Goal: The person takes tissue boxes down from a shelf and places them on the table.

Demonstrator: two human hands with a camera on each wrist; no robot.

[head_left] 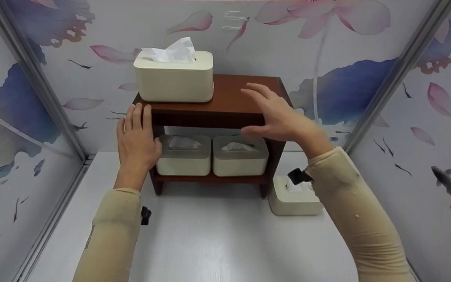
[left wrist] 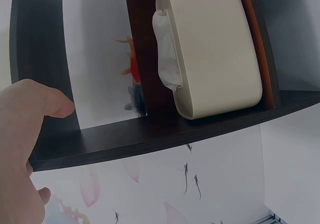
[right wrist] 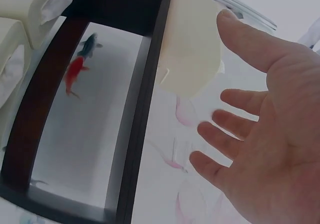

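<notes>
A dark reddish-brown two-tier wooden shelf (head_left: 245,92) stands against the back wall. On its top, toward the left, sits a cream tissue box (head_left: 174,84) with a white tissue sticking up. My left hand (head_left: 137,145) has its fingers straight at the shelf's front left corner, fingertips right at the top edge beside that box. In the left wrist view its thumb (left wrist: 57,103) lies along the dark board. My right hand (head_left: 278,117) is spread by the right part of the top, holding nothing; the right wrist view shows its fingers (right wrist: 220,134) apart and loosely bent.
Two more tissue boxes (head_left: 184,166) (head_left: 239,167) with greyish-looking tops stand side by side on the lower tier. Another tissue box (head_left: 296,207) rests on the white table (head_left: 210,235) at right, partly behind my right sleeve. Flower-printed panels (head_left: 425,117) enclose the back and sides.
</notes>
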